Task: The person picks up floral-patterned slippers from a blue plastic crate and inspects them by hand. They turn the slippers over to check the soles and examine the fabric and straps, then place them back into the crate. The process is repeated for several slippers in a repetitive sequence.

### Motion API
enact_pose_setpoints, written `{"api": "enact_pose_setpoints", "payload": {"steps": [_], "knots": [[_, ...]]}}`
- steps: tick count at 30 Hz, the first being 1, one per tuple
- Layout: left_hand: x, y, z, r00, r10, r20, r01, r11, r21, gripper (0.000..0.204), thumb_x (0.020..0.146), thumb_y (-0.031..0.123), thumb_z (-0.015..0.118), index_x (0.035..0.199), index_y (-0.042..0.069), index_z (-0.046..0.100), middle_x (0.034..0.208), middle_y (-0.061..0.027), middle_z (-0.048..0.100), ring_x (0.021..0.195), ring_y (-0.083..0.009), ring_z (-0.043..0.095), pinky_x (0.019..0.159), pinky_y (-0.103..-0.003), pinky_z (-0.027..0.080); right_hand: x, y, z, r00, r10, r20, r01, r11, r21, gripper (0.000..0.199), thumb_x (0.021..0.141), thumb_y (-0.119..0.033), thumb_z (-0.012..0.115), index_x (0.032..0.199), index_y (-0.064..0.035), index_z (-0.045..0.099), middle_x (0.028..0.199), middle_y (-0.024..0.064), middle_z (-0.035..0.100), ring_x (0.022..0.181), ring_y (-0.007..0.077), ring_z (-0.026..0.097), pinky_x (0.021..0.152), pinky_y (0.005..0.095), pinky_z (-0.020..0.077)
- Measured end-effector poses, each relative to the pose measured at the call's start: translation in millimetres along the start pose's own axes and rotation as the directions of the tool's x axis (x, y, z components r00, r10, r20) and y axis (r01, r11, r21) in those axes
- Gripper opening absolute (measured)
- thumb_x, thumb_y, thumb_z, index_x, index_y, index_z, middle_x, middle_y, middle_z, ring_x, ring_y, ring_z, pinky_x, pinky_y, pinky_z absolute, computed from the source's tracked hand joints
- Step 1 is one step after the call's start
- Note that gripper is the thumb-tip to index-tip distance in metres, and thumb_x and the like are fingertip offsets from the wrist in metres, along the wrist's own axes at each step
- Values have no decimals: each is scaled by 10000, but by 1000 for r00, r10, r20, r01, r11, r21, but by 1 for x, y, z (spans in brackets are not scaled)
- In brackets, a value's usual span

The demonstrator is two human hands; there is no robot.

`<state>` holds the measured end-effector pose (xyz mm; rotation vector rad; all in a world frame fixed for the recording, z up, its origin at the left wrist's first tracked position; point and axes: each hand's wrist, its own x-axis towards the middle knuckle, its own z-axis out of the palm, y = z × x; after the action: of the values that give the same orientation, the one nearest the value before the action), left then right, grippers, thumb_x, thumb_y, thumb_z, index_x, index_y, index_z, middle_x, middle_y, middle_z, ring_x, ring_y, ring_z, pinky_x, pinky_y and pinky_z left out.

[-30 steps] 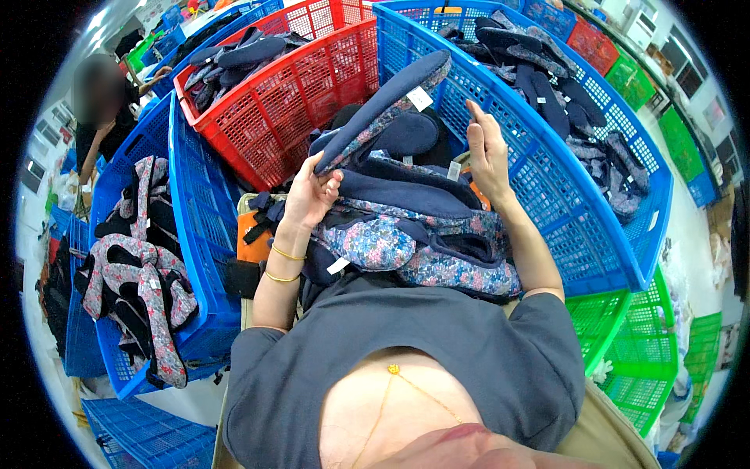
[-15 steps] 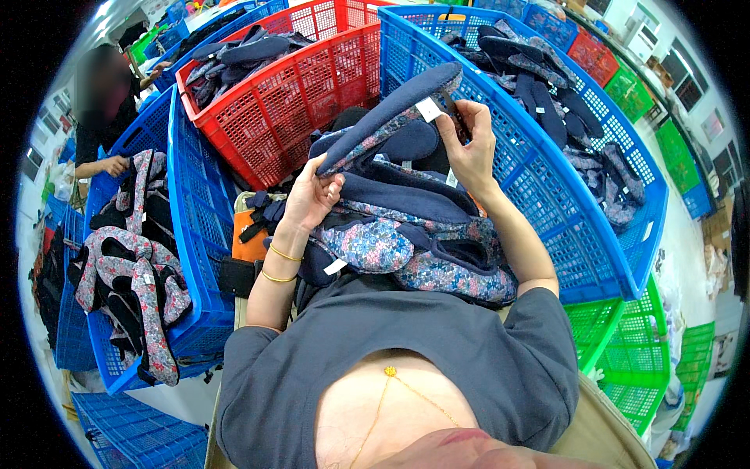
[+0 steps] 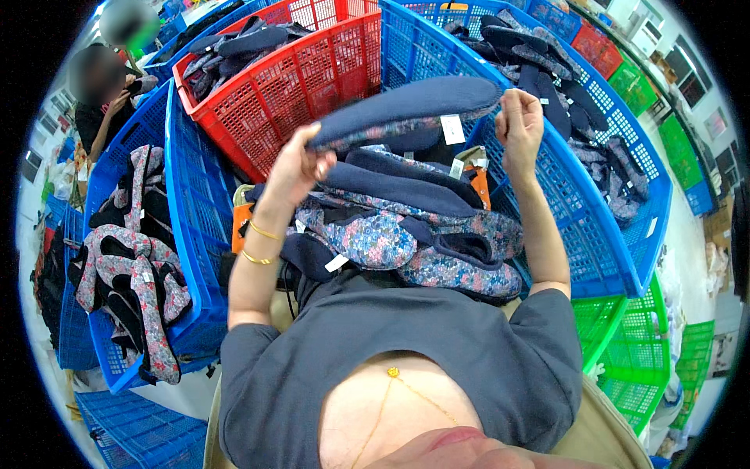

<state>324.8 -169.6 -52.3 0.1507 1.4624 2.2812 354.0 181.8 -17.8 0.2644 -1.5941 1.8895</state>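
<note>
My left hand (image 3: 295, 166) is closed on one end of a slipper (image 3: 406, 109), thumb on top and fingers beneath. The slipper lies sideways, its navy sole facing up, with floral fabric along the side and a white tag (image 3: 452, 130) hanging from it. At its other end is my right hand (image 3: 521, 125), fingers pinched together right beside the tip. What they pinch, if anything, is too small to tell. Below my hands, a pile of slippers (image 3: 363, 242) with floral uppers and navy soles rests in front of my body.
A red crate (image 3: 289, 98) of slippers stands ahead, a blue crate (image 3: 578, 211) of them at right. On the left is another blue crate (image 3: 191, 258) with pink-flowered slippers (image 3: 144, 273). Green crates (image 3: 633, 359) sit at lower right. Another person (image 3: 98, 102) works at far left.
The slipper has swung from a steep slant to nearly level. My right hand has moved right and closed at its tip; my left hand has shifted left. The other person's hand has risen.
</note>
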Motion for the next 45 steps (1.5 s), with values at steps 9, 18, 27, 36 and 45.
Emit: {"api": "enact_pose_setpoints", "payload": {"steps": [9,18,27,36,45], "knots": [[142,173,-22,845,534,-36,-524,812,-257,461,976,321,540,1337,48,448,1173,-133,571,1068,-268,574,997,-432,462,11,62,-16,909,333,249,-149,820,-553,460,780,-323,802,1078,-20,624,938,36,638,819,109,571,726,254,459],[82,43,-74,918,343,198,-298,269,916,492,940,371,611,1242,-17,584,1208,-120,622,1125,-179,587,941,-316,505,21,150,1,882,210,421,153,719,-678,684,681,-386,833,1199,-9,595,1090,148,617,1025,267,589,916,362,449],[39,-32,-68,944,322,69,-318,838,442,488,839,144,751,1241,-42,547,1122,-106,633,1074,-162,570,925,-288,471,5,121,-11,865,0,501,354,709,-610,415,690,-13,787,1041,-29,565,1043,99,568,1000,265,590,860,337,481],[31,-50,-55,861,508,4,-432,729,531,374,842,172,750,1148,-7,632,948,-27,676,809,-89,604,747,-230,506,14,119,-29,868,184,461,175,757,-630,375,743,87,600,1101,-22,578,1137,101,563,1043,225,585,834,331,505],[20,-27,-30,671,723,163,-469,244,849,640,794,173,785,1363,111,498,1063,-58,665,864,-111,611,748,-254,510,-2,41,39,866,310,392,-10,795,-606,402,919,-270,660,1210,-1,593,901,29,620,655,49,523,507,204,399]]}}
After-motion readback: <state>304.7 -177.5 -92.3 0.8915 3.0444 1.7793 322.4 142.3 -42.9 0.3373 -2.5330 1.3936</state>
